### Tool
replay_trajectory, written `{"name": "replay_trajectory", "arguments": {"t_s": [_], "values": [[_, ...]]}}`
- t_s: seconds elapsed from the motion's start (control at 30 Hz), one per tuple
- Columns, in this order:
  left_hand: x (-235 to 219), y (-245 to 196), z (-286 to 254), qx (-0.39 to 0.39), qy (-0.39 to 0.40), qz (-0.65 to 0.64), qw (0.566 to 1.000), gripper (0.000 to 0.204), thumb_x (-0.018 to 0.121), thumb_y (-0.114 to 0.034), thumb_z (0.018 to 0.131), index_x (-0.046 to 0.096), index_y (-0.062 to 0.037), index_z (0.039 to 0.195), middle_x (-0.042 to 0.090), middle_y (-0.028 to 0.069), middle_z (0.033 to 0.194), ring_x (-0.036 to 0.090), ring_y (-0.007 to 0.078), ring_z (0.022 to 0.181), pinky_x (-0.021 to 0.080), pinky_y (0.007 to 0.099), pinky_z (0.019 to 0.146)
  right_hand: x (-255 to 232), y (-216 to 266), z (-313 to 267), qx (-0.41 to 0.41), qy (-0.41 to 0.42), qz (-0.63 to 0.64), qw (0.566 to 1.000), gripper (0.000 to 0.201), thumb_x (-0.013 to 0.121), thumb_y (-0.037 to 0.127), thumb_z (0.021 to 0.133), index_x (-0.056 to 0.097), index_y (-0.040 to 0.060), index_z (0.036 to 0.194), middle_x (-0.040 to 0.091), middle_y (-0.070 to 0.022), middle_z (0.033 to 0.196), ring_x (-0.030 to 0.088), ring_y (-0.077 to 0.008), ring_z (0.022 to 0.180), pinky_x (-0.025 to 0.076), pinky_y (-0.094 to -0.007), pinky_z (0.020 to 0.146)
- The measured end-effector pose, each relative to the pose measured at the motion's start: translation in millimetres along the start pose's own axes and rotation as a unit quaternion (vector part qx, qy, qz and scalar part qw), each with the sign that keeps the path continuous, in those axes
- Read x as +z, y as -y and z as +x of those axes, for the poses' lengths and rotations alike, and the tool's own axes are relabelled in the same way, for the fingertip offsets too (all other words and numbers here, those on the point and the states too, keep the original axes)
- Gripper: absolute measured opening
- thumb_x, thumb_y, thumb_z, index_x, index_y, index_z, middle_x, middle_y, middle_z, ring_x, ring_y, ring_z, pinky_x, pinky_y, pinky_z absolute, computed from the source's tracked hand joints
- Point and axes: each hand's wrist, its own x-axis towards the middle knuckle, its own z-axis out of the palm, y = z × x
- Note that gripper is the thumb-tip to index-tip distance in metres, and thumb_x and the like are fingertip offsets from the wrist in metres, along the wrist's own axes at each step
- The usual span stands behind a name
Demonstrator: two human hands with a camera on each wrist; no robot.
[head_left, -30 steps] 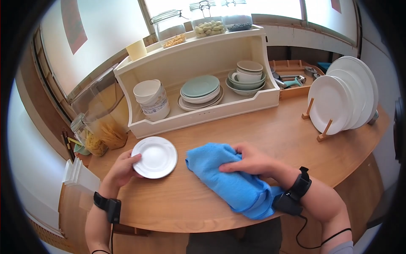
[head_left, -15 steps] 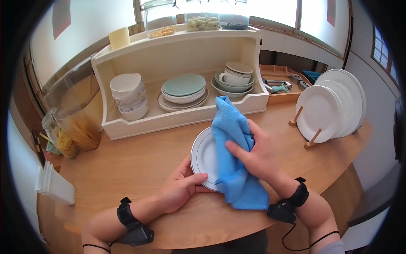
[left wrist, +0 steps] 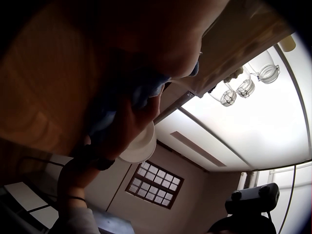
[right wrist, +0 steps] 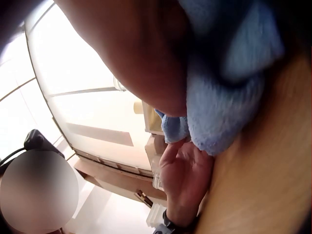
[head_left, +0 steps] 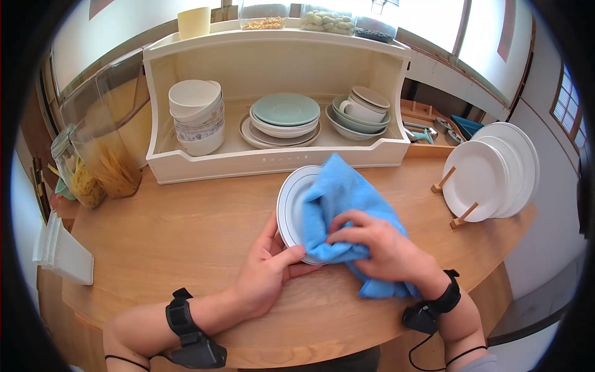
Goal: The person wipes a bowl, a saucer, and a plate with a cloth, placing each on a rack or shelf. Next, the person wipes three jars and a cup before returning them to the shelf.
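Observation:
A small white plate [head_left: 290,208] with a thin dark ring near its rim is tilted above the table's middle. My left hand [head_left: 263,270] grips its lower left edge, thumb on the rim and fingers beneath. Over the plate's right part lies a blue cloth [head_left: 350,201], bunched in my right hand [head_left: 387,248], whose fingers curl into it against the plate. The cloth's loose end hangs to the lower right, below the right hand. In the right wrist view the blue cloth [right wrist: 219,107] fills the near side, with the left hand [right wrist: 185,175] beyond it.
Behind stands a cream shelf [head_left: 279,162] with stacked bowls [head_left: 197,118], plates [head_left: 286,111] and a cup [head_left: 362,110]. White plates [head_left: 477,180] stand in a wooden rack at right. White containers [head_left: 65,251] and pasta jars [head_left: 87,183] are at left.
The left hand has brought the plate rightward to the cloth. The right hand has laid the cloth over the plate's right part and shifted its fingers lower across it.

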Motion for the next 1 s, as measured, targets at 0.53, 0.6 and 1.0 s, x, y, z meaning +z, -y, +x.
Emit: {"name": "replay_trajectory", "arguments": {"t_s": [0.53,0.6,1.0], "values": [[-13,16,-3,0.022,0.059,0.141,0.988,0.062,0.053,0.004,0.088,0.026,-0.0099,0.143,0.044,0.0065,0.132,0.050,0.0159,0.115,0.050,0.0326,0.091,22,13,10,-0.131,-0.057,0.120,0.982,0.042,0.057,-0.009,0.061,0.060,0.0001,0.102,0.058,-0.0130,0.107,0.058,-0.0331,0.098,0.049,-0.0360,0.083],[-9,14,-4,0.063,0.061,0.140,0.986,0.057,0.053,0.005,0.088,0.031,-0.0084,0.139,0.046,0.0072,0.130,0.051,0.0164,0.113,0.050,0.0330,0.091,14,11,6,-0.108,-0.067,0.103,0.987,0.035,0.056,-0.009,0.061,0.062,0.0011,0.094,0.061,-0.0120,0.100,0.060,-0.0329,0.092,0.050,-0.0369,0.078],[-6,18,-2,0.059,0.076,0.139,0.986,0.060,0.053,0.001,0.089,0.028,-0.0108,0.142,0.049,0.0070,0.127,0.052,0.0174,0.112,0.053,0.0341,0.088,17,11,13,-0.113,-0.271,0.053,0.955,0.041,0.060,-0.009,0.063,0.059,-0.0019,0.103,0.061,-0.0146,0.101,0.060,-0.0314,0.096,0.049,-0.0353,0.082]]}}
